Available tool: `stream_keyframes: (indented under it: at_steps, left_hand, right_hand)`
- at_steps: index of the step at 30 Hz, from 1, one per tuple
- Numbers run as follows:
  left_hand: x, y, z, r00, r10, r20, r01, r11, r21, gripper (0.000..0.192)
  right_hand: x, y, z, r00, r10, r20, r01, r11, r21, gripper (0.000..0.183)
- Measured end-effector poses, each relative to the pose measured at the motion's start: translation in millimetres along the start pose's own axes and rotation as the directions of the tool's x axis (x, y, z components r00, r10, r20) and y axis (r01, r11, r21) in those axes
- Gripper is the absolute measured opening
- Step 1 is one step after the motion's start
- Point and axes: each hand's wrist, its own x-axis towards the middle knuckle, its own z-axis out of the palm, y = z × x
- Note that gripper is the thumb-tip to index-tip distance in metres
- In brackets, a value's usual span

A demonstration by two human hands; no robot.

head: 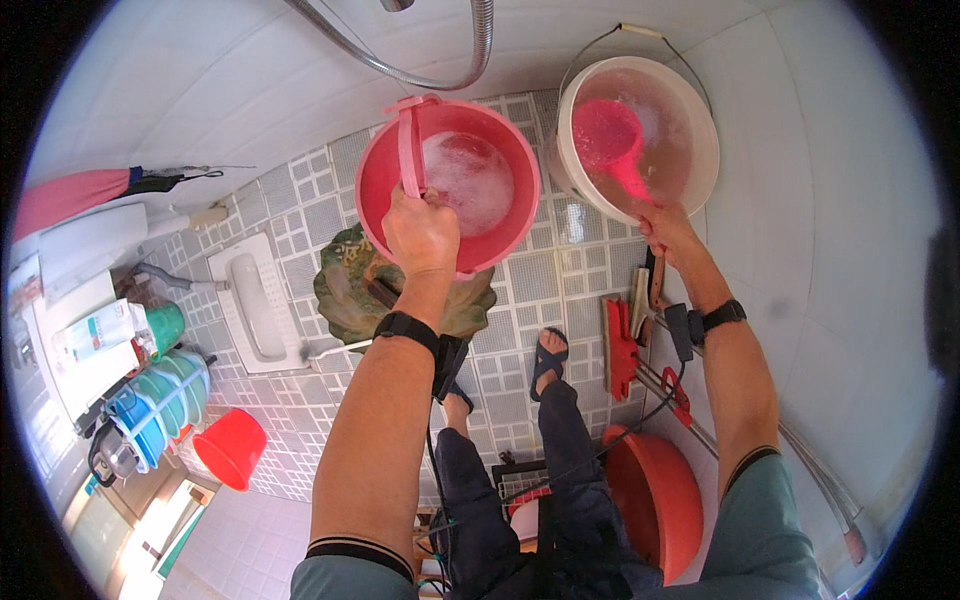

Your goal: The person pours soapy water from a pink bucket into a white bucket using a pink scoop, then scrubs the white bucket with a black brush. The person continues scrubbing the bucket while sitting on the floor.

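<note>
My left hand (421,229) grips the plastic handle of a pink bucket (525,180), which holds foamy water (480,176) and hangs over or stands by a green leaf-shaped mat (345,289). At the upper right, my right hand (666,231) holds the handle of a bright pink dipper (609,135). The dipper's bowl lies in cloudy water inside a large cream bucket (709,150) with a raised wire bail. Whether the dipper's bowl is full cannot be told.
A squat toilet (256,304) is set in the tiled floor on the left, with a red bucket (231,450) below it. A shower hose (420,79) hangs at the top. Red squeegee mops (621,352) and a large red tub (675,502) stand along the right wall.
</note>
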Motion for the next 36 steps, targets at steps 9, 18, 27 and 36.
stream_keyframes:
  at_steps: [9,18,27,36]
  left_hand:
    - [3,-6,0,0.996,0.089,-0.006,-0.088,0.994,0.07,0.024]
    - [0,-4,1,1.0,0.023,0.003,-0.023,1.0,0.001,0.024]
    - [0,-6,3,0.997,0.063,-0.034,-0.062,0.998,0.025,0.025]
    - [-1,-4,5,0.996,0.078,-0.051,-0.079,0.997,0.0,0.023]
  right_hand:
    - [-43,40,-4,0.984,0.163,0.065,-0.175,0.883,0.435,0.028]
    - [-100,23,15,0.999,0.009,-0.054,0.008,0.95,0.313,0.026]
    - [-112,12,37,0.86,-0.492,-0.138,0.451,0.857,-0.249,0.018]
    - [-106,1,34,0.494,-0.867,0.067,0.581,0.272,-0.767,0.032]
